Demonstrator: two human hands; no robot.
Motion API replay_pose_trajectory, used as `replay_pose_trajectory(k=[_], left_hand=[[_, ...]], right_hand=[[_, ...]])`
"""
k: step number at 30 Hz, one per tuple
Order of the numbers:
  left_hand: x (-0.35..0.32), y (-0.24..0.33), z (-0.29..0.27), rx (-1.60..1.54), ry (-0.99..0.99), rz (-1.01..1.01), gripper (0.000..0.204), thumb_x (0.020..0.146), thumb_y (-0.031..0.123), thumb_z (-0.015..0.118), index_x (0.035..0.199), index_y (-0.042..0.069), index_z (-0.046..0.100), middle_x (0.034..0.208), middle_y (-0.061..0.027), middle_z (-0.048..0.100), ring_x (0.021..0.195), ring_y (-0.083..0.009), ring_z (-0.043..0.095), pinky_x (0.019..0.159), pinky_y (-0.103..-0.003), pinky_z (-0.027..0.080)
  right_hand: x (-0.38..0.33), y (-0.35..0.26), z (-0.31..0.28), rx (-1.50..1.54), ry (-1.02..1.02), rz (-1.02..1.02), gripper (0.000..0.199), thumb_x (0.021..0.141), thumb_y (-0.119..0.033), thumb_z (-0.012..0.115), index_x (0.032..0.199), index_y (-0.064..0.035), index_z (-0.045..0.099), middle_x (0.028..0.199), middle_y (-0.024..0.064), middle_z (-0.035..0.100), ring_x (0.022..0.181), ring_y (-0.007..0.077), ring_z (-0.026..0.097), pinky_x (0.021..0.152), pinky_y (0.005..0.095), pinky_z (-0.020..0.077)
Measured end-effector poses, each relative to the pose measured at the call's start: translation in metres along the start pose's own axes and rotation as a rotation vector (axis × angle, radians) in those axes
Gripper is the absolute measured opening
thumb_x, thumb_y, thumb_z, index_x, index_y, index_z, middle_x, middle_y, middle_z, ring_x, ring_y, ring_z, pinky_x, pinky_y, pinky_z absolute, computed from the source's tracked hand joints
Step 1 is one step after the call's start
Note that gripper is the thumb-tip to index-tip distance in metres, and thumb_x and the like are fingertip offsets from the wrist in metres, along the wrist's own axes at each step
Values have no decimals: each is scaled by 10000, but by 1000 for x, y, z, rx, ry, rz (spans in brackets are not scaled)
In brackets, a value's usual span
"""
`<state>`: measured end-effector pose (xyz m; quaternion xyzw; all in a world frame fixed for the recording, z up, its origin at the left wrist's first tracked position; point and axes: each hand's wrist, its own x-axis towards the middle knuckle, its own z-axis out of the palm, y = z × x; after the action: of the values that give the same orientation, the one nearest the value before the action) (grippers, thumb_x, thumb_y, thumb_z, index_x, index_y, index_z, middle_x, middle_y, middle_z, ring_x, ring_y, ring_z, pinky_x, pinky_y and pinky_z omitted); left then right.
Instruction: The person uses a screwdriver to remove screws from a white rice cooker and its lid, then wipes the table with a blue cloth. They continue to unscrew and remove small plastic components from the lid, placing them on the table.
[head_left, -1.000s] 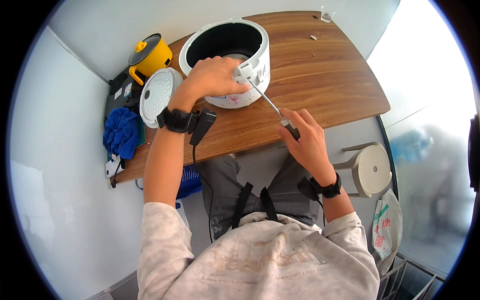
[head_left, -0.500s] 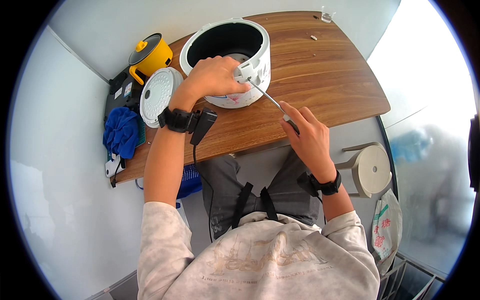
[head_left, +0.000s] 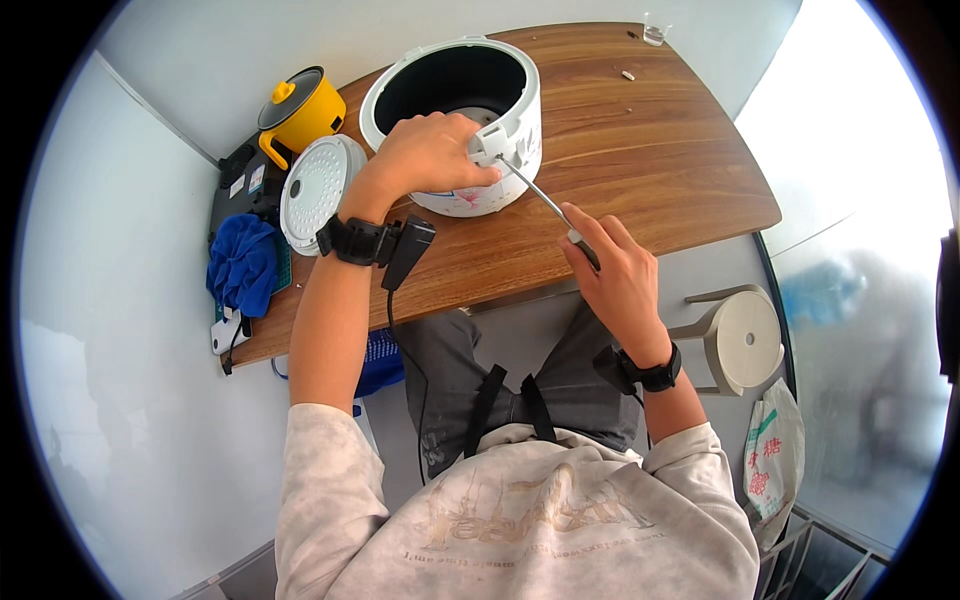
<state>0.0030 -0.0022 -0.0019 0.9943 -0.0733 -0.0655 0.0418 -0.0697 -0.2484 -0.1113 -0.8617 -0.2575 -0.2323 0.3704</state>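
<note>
A crumpled blue cloth (head_left: 242,265) lay at the left end of your brown wood-grain table (head_left: 640,150), a yellow pot with a dark lid (head_left: 306,122) farther back. White round dimpled plate (head_left: 318,195) sat just right of both. Your left hand (head_left: 432,155) grasped the near rim of the white cylindrical appliance body (head_left: 526,125), thumb outside; that body stood on the table's far left part. Silver-shafted screwdriver (head_left: 537,190) slanted up to its near-right bracket. Your right hand (head_left: 620,275) gripped the handle. Beige round stool (head_left: 748,340) stood right.
</note>
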Motion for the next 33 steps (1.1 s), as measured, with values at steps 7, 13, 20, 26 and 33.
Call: replay_pose_trajectory(k=[7, 13, 20, 26, 33], left_hand=[[-1, -1, 1, 5, 13, 20, 495, 760, 537, 716, 1013, 115, 763, 884, -129, 761, 877, -314, 743, 797, -400, 580], [0, -2, 0, 3, 12, 25, 491, 753, 526, 719, 1010, 110, 761, 885, -139, 757, 880, -333, 736, 804, -411, 581], [0, -4, 1, -18, 35, 58, 489, 738, 489, 761, 1043, 107, 769, 922, -142, 761, 865, -331, 735, 794, -410, 573], [0, -7, 4, -18, 69, 82, 470, 736, 443, 768, 1050, 93, 765, 898, -148, 757, 832, -336, 731, 771, -399, 569], [-2, -8, 0, -59, 41, 93, 449, 741, 437, 748, 1033, 97, 759, 879, -152, 747, 831, -344, 723, 757, -403, 566]], right_hand=[[3, -6, -8, -13, -53, -3, 347, 933, -162, 693, 1275, -134, 641, 826, 46, 597, 638, 249, 613, 557, 353, 496], [9, -21, -21, 74, -152, 20, 306, 946, -126, 663, 1241, -69, 611, 837, 97, 624, 671, 315, 644, 576, 396, 515], [10, -32, -14, 426, -342, 237, 322, 967, -136, 648, 1252, 5, 593, 835, 150, 665, 591, 303, 620, 570, 369, 508], [4, -53, -3, 1425, -482, 730, 343, 1049, -226, 586, 1304, 4, 579, 762, 59, 614, 605, 131, 616, 556, 281, 496], [8, -72, -7, 2144, -413, 957, 393, 1074, -327, 522, 1352, -49, 534, 827, 65, 612, 694, 189, 631, 614, 312, 530]])
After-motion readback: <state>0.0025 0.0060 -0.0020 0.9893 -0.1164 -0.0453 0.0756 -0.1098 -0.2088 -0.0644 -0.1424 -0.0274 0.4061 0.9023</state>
